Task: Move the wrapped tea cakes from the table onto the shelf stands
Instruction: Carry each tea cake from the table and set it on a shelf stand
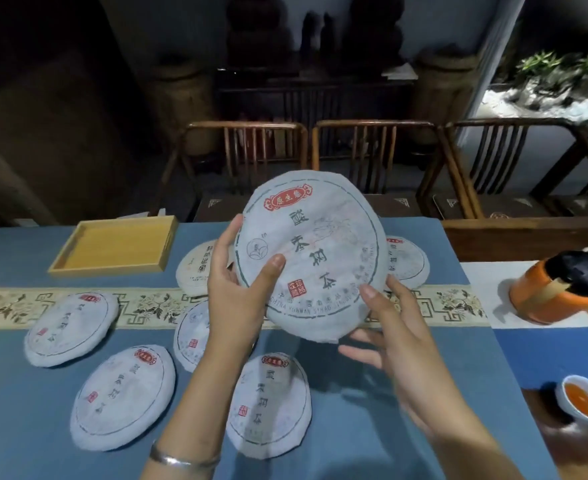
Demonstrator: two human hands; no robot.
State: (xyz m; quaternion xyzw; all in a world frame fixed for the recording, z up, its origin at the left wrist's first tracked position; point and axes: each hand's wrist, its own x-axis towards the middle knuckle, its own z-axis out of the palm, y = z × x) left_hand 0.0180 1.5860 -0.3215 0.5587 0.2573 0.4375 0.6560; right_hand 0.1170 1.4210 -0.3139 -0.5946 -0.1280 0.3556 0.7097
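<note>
A round tea cake in white printed paper is held up above the table, face toward me. My left hand grips its left edge, thumb on the front. My right hand holds its lower right edge, thumb on the front and fingers behind. Several more wrapped tea cakes lie flat on the blue table: one at the left, one at the front left, one at the front middle, one half hidden behind my left forearm, and two behind the held cake. No shelf stand is in view.
An empty wooden tray sits at the back left of the table. An orange and black pot and a small cup of tea stand at the right. Wooden chairs line the far side. A patterned runner crosses the table.
</note>
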